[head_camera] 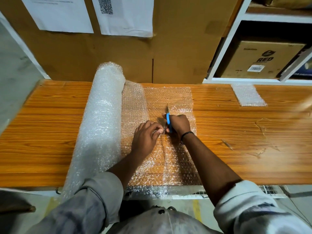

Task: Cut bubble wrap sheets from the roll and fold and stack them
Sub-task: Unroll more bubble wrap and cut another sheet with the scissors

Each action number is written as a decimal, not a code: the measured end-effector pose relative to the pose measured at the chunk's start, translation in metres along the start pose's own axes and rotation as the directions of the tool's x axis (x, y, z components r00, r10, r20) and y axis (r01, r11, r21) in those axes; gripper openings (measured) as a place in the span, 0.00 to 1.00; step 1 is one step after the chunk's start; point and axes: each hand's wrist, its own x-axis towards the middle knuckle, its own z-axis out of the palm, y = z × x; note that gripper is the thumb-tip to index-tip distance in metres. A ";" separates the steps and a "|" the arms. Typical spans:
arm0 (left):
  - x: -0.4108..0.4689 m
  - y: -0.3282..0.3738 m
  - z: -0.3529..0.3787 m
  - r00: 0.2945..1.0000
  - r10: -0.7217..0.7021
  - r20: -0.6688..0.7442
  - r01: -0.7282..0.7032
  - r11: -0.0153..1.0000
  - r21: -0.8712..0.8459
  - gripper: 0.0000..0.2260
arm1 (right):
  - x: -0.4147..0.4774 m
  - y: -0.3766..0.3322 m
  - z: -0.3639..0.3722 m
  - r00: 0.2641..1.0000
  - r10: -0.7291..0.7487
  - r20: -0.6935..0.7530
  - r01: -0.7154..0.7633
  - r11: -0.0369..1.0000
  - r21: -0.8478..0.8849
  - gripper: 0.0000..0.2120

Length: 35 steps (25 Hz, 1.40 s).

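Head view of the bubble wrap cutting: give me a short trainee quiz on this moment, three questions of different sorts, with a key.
1. Multiple choice: which hand grips the scissors? A the left; B the right; C neither.
2. True or false: a folded piece of bubble wrap lies on the table, to the right of the roll.
3. Fill in: the left hand pinches the unrolled ___ beside the scissors.
Key: 1 B, the right hand. 2 true. 3 sheet.
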 end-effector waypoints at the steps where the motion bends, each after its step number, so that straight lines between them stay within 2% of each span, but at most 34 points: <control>1: 0.000 -0.001 0.000 1.000 0.004 0.000 -0.004 1.000 -0.001 0.04 | 0.003 -0.001 0.000 1.000 0.004 0.003 -0.004 1.000 0.013 0.23; 4: 0.000 -0.001 0.001 1.000 0.001 0.001 -0.001 1.000 -0.004 0.04 | 0.008 -0.006 0.000 0.999 0.001 0.040 -0.002 1.000 0.028 0.22; 8: 0.000 -0.002 0.002 1.000 0.015 -0.002 -0.015 1.000 0.019 0.04 | 0.025 -0.006 0.003 1.000 -0.001 -0.010 0.001 1.000 -0.014 0.23; 13: 0.001 -0.001 0.000 1.000 0.025 -0.006 -0.025 1.000 0.004 0.03 | 0.040 -0.009 0.002 0.999 0.027 0.020 -0.027 0.999 0.023 0.19; 18: 0.001 -0.001 0.000 0.999 0.040 -0.016 -0.040 0.999 0.018 0.03 | 0.047 -0.017 0.001 1.000 0.010 0.000 -0.010 1.000 -0.017 0.23; 21: 0.001 -0.002 0.002 0.999 0.044 -0.019 -0.043 0.998 0.039 0.03 | 0.050 -0.022 -0.002 0.999 0.014 0.035 -0.014 1.000 0.005 0.17; 26: 0.003 -0.003 0.003 0.998 0.054 -0.010 -0.053 0.996 0.069 0.02 | 0.058 -0.030 -0.005 0.999 -0.023 0.028 0.024 1.000 -0.010 0.14; 30: 0.008 0.000 0.002 1.000 -0.008 0.014 0.008 1.000 0.004 0.02 | 0.063 -0.027 -0.007 1.000 -0.023 0.007 0.023 1.000 -0.018 0.10; 33: 0.038 0.006 -0.002 0.996 -0.094 -0.002 0.094 0.991 -0.099 0.03 | 0.071 -0.020 -0.008 0.999 -0.015 0.052 0.014 1.000 0.021 0.16; 35: 0.074 0.004 0.002 0.989 -0.142 -0.039 0.140 0.989 -0.040 0.07 | 0.074 -0.017 -0.012 0.995 -0.014 0.101 0.009 0.998 0.056 0.17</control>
